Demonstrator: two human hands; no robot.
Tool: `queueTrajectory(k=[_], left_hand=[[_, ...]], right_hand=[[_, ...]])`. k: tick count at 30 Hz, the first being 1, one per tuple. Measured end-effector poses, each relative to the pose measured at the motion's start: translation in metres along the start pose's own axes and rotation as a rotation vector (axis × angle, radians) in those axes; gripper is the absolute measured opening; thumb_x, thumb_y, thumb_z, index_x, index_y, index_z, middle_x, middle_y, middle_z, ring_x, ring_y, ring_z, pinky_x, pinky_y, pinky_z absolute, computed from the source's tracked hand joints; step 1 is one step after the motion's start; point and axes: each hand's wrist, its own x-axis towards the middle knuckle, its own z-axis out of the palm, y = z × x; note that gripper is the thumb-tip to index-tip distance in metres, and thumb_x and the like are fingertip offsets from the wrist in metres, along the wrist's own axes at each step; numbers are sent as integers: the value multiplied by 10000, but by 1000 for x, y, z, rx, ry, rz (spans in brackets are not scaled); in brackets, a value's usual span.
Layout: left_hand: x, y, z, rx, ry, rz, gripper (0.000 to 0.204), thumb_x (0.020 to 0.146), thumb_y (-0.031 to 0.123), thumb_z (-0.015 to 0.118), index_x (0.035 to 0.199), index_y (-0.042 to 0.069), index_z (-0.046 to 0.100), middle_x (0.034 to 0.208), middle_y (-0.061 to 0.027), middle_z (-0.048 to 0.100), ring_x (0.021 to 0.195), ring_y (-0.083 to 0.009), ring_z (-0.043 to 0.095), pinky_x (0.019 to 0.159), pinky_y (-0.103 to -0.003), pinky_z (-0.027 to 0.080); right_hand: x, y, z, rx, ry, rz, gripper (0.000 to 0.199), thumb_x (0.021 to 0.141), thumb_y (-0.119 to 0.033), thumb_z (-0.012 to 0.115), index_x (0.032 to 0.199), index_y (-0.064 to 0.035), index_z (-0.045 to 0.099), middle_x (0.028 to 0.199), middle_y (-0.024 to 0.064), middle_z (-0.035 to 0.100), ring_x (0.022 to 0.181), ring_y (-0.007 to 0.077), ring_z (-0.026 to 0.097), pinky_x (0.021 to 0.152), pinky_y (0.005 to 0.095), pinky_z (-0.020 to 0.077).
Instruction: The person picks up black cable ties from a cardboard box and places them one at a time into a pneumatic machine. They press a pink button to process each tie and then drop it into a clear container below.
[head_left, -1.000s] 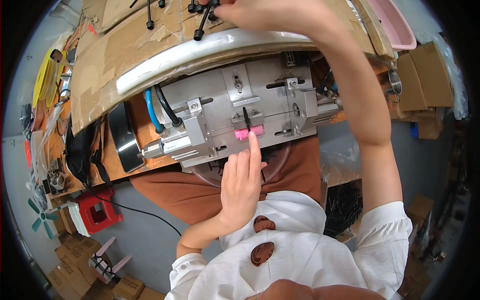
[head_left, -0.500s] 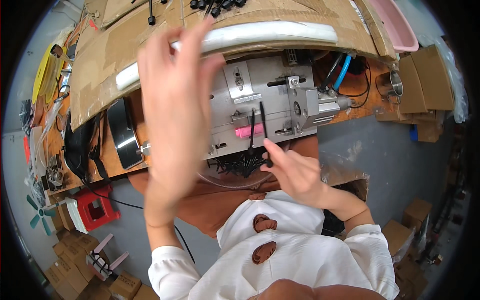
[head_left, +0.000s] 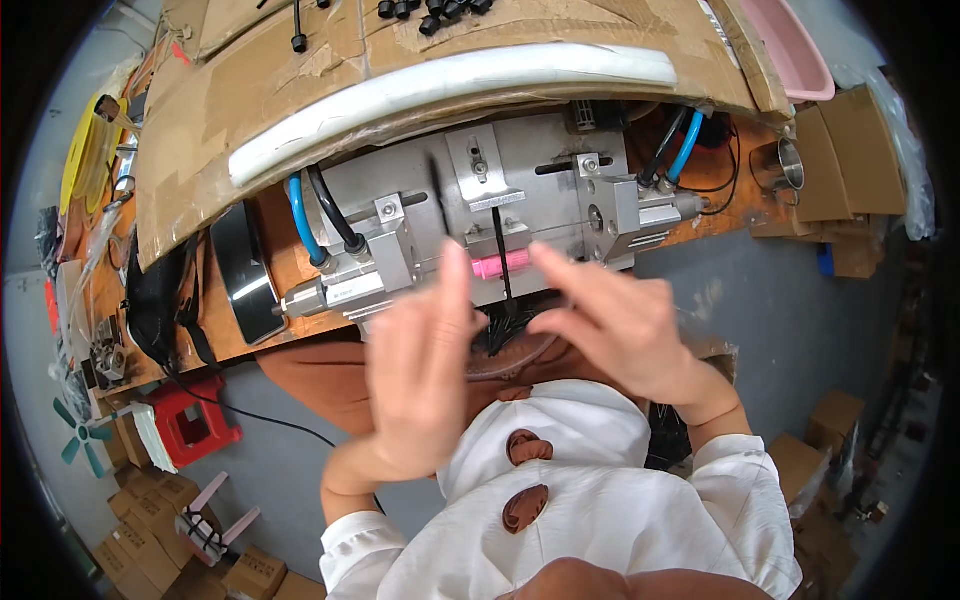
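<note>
My left hand [head_left: 415, 375], somewhat blurred, is at the near side of a metal fixture [head_left: 560, 130], closed on a thin black rod [head_left: 437, 195] that points away from me. My right hand [head_left: 630, 325] is at the fixture's near right, thumb and index finger apart with nothing between them. Between the hands, a second black rod [head_left: 501, 240] lies across the fixture's middle, its far end at a small metal bracket [head_left: 485, 170]. A bright pink piece [head_left: 487, 267] sits beneath that rod. Below, a pile of black rods [head_left: 505, 330] is partly hidden by my hands.
Metal cylinder blocks with blue hoses [head_left: 303, 220] flank the fixture. Behind it, cardboard [head_left: 330, 70] carries a white padded strip [head_left: 450, 85] and several black-headed parts [head_left: 430, 22]. A phone [head_left: 247, 270] lies at left; a metal cup [head_left: 778, 165] stands at right.
My left hand has come back toward me from over the cardboard edge, uncovering the left cylinder block. A rod that was in my right hand is gone from it; my left hand now has one.
</note>
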Motion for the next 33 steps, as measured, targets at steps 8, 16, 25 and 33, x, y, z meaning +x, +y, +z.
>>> queueTrajectory(k=[8,16,25,33], left_hand=[[-33,18,58,119,-219,-66,666,714,-28,581,1355,-88,409,909,-98,498,826,-221,506,741,-314,459],[-29,17,49,82,-291,-100,677,724,-45,615,1367,-67,402,930,-100,497,857,-240,502,761,-342,450],[151,-57,16,140,106,266,342,743,-12,636,1080,-14,584,944,-145,558,900,-323,537,802,-386,439],[177,-94,2,-114,-200,134,200,755,16,690,947,22,636,775,-83,604,789,-195,594,778,-294,465]], right_hand=[[11,-1,-34,133,228,217,382,781,-59,738,1146,3,645,846,97,672,622,119,603,506,236,454],[14,2,-43,208,293,182,344,798,-15,711,1135,4,650,856,105,683,635,116,614,522,223,459],[183,41,-58,-373,386,-270,157,787,31,490,846,29,635,828,223,642,812,365,636,752,413,503],[245,76,-62,-476,-40,-55,89,753,3,569,816,-4,632,787,222,643,804,394,638,706,453,491]])
